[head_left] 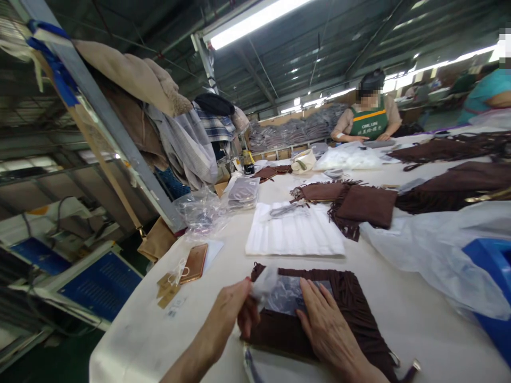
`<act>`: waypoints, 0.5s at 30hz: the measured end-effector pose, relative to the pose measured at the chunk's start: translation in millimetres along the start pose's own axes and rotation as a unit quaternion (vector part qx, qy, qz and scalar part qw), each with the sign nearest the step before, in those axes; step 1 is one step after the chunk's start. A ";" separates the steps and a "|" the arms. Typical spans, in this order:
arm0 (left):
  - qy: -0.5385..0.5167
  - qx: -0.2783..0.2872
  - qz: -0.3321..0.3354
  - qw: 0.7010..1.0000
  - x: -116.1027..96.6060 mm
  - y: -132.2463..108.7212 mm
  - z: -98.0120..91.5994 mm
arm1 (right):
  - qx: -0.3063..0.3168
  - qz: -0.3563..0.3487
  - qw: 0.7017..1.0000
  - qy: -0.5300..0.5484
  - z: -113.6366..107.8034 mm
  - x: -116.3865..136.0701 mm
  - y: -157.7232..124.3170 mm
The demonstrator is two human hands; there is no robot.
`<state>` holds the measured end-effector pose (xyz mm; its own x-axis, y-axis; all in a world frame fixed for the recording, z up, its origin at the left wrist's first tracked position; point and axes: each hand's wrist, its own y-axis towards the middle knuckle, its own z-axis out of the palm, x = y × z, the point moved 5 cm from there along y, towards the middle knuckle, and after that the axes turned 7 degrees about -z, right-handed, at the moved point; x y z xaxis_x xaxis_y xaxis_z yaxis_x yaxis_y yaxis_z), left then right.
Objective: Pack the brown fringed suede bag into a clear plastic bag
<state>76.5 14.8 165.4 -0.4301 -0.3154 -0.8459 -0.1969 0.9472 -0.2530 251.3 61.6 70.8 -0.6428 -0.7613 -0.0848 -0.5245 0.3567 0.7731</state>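
A dark brown fringed suede-like bag (279,332) lies flat on the table in front of me. On top of it rests a clear plastic bag (285,295), its left end crumpled and slightly blurred. My left hand (239,308) is closed, its fingers pinching that crumpled end at the left side of the brown bag. With fingers stretched out, my right hand (329,324) lies flat across the plastic and the brown bag. The fringe (359,303) spreads out to the right of my right hand. A metal clip (415,366) shows near the lower right.
Stacked white sheets (295,231) lie just beyond. Brown fringed bags (369,205) and white plastic (439,250) are to the right, near a blue bin (491,271). A phone (194,262) lies left, before plastic-wrapped pieces (243,191). A co-worker (367,122) stands across the table.
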 end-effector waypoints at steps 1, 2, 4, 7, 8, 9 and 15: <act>0.094 0.010 0.013 0.995 -11.4 14.4 15.8 | -0.010 0.019 1.000 0.011 -1.4 -1.2 -0.6; 0.178 0.016 0.030 0.983 -18.9 26.7 30.8 | -0.016 0.044 0.999 0.025 -3.5 -3.2 -1.6; 0.274 0.020 0.052 0.960 -22.7 45.0 55.4 | -0.022 0.110 0.992 0.061 -9.8 -9.7 -3.9; 0.337 -0.003 0.069 0.939 -13.8 57.2 75.2 | -0.044 0.168 0.981 0.086 -24.6 -21.6 -3.4; 0.355 -0.009 0.071 0.932 -9.7 58.6 78.5 | -0.055 0.150 0.984 0.075 -29.8 -23.8 -0.4; 0.369 -0.011 0.073 0.926 -5.8 59.4 80.9 | -0.061 0.115 0.990 0.056 -33.7 -24.8 3.4; 0.437 -0.009 0.092 0.895 14.6 65.0 86.1 | 0.061 -0.009 0.998 0.006 -15.3 -21.3 9.4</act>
<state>133.3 76.7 96.2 -0.9798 -0.0865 -0.1806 -0.0630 0.9892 -0.1325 268.6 72.8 89.5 -0.6264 -0.7744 -0.0896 -0.6001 0.4056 0.6895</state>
